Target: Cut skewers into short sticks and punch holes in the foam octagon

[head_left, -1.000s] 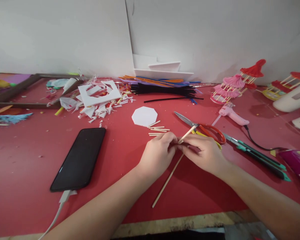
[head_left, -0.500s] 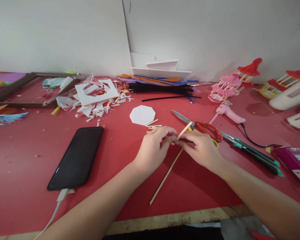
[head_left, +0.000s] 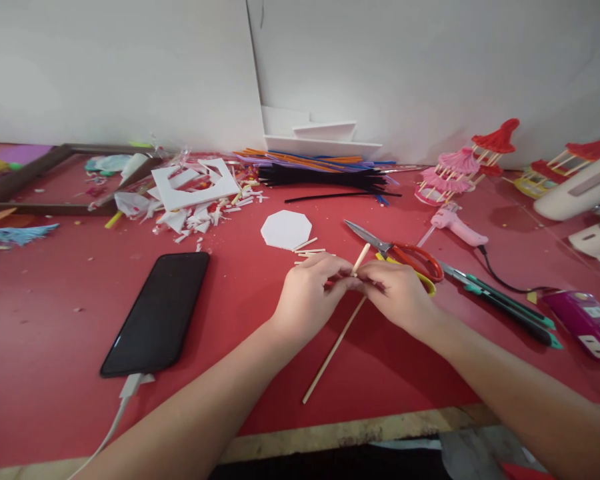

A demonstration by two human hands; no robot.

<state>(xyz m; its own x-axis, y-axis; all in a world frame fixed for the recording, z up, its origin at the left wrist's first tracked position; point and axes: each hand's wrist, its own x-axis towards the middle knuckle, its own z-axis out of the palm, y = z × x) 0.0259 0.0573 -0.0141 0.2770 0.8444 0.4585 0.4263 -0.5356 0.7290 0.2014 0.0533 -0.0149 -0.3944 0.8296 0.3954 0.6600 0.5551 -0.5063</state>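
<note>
A short wooden stick [head_left: 361, 258] pokes up between my two hands. My left hand [head_left: 313, 290] pinches it at its lower end, fingertips together. My right hand [head_left: 397, 290] closes on the same spot from the other side, so the stick's bottom is hidden. Beneath them a longer wooden stick [head_left: 333, 353] slants toward the table's front edge. Just beyond my left hand lie several cut stick pieces [head_left: 310, 252], touching or close to a white octagonal board [head_left: 286, 229]. Scissors with red handles [head_left: 415, 257] lie behind my right hand, with something yellow partly under them.
A black phone [head_left: 156, 315] on a white cable lies left. White board scraps [head_left: 195, 190] and a bundle of black pipe cleaners [head_left: 323, 176] lie at the back. On the right are a pink glue gun [head_left: 457, 225], a cutter knife [head_left: 503, 303], a purple power strip [head_left: 585, 327] and small pagoda-like models [head_left: 453, 175].
The short stick has shifted slightly left and stands a little more upright between my fingers. Both hands stay together, and the view has moved slightly.
</note>
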